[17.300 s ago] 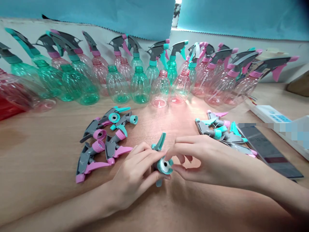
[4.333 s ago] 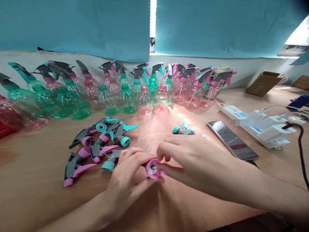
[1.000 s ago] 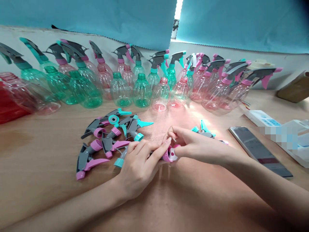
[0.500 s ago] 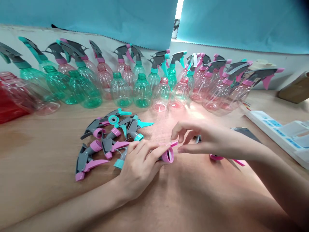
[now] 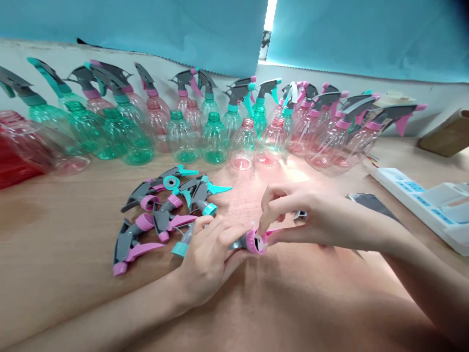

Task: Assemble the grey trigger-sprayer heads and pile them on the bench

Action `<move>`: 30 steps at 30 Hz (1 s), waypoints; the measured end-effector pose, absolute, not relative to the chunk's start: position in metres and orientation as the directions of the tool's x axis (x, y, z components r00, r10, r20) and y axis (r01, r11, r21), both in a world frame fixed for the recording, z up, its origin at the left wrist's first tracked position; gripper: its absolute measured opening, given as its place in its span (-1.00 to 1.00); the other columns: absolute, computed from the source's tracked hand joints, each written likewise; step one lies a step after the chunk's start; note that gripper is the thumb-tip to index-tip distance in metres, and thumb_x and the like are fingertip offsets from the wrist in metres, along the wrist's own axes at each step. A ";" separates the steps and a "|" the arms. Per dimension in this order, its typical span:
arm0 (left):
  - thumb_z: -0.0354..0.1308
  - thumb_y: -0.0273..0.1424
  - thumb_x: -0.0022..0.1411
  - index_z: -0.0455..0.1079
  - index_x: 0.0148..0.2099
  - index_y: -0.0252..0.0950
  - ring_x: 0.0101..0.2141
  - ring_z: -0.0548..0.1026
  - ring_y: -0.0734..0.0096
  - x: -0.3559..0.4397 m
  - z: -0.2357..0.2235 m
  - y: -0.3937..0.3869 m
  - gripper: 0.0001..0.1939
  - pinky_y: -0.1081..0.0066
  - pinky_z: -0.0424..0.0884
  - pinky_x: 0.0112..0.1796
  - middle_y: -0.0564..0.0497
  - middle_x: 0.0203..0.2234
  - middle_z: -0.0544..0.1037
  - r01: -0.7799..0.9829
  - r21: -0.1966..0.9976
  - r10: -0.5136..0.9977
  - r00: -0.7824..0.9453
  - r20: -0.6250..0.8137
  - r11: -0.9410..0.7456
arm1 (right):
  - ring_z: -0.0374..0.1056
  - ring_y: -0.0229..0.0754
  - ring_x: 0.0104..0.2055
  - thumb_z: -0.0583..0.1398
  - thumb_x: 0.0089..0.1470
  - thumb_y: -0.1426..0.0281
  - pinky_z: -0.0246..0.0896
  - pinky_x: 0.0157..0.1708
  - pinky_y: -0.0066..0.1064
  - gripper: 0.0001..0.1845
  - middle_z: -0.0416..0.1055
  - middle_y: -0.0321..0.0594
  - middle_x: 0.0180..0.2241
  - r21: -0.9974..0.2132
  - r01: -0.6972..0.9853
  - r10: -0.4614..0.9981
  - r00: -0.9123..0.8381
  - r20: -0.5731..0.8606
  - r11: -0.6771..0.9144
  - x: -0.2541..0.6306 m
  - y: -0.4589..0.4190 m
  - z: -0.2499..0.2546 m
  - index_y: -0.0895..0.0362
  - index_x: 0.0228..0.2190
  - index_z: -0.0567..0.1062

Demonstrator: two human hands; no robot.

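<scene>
My left hand (image 5: 210, 254) is closed around a grey trigger spray head (image 5: 240, 242), its pink collar (image 5: 252, 241) turned to the right. Inside the collar's mouth a small white washer (image 5: 261, 243) shows, partly covered by fingers. My right hand (image 5: 300, 215) pinches at that washer, index finger and thumb at the collar's rim. Left of my left hand lies a loose pile of grey spray heads with pink (image 5: 137, 242) and turquoise (image 5: 200, 193) parts. Another small grey part (image 5: 300, 215) is mostly hidden behind my right hand.
Green bottles (image 5: 214, 142) and pink bottles (image 5: 243, 146) stand in rows along the back, several fitted with spray heads. A phone (image 5: 370, 203) lies partly behind my right arm. Farther right are a white power strip (image 5: 417, 200) and a cardboard box (image 5: 447, 134). A red object (image 5: 18, 164) sits far left.
Half a second ago my right fingers were apart from the collar; now they have come back to its mouth. The spray head has turned slightly in my left hand, showing the white washer more.
</scene>
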State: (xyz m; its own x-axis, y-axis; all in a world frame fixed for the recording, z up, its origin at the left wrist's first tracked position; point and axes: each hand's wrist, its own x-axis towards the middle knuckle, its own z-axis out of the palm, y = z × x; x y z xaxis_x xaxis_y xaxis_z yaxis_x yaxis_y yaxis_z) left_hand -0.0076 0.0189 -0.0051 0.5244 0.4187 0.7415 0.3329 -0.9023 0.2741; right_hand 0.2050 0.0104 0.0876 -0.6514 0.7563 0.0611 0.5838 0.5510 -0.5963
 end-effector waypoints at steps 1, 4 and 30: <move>0.11 -0.40 0.28 0.19 0.00 -0.29 -0.36 0.47 0.41 -0.008 -0.005 0.019 -0.73 0.32 0.17 -0.26 0.02 -0.32 0.56 0.336 0.270 0.417 0.525 0.742 -0.902 | 0.23 -0.38 -0.40 0.24 0.04 0.33 0.05 -0.54 -0.53 -0.94 0.32 -0.36 -0.37 -0.593 0.591 0.757 -0.651 0.050 0.547 0.205 0.011 0.088 0.01 -0.38 0.51; 0.10 -0.37 0.29 0.20 -0.02 -0.30 -0.38 0.47 0.43 -0.008 -0.005 0.019 -0.75 0.32 0.17 -0.26 0.03 -0.33 0.57 0.336 0.260 0.409 0.526 0.746 -0.905 | 0.25 -0.35 -0.37 0.23 0.04 0.31 0.07 -0.52 -0.52 -0.92 0.32 -0.33 -0.34 -0.582 0.597 0.748 -0.663 0.028 0.551 0.206 0.011 0.088 0.05 -0.41 0.50; 0.07 -0.40 0.28 0.26 0.06 -0.34 -0.31 0.46 0.37 -0.011 -0.001 0.014 -0.68 0.35 0.29 -0.28 -0.02 -0.35 0.51 0.186 0.209 0.280 0.609 0.742 -0.960 | 0.29 -0.25 -0.44 0.10 0.08 0.49 0.01 -0.46 -0.42 -0.85 0.45 -0.22 -0.45 -0.212 0.869 0.893 -0.418 0.167 0.447 0.213 0.035 0.049 0.14 -0.43 0.47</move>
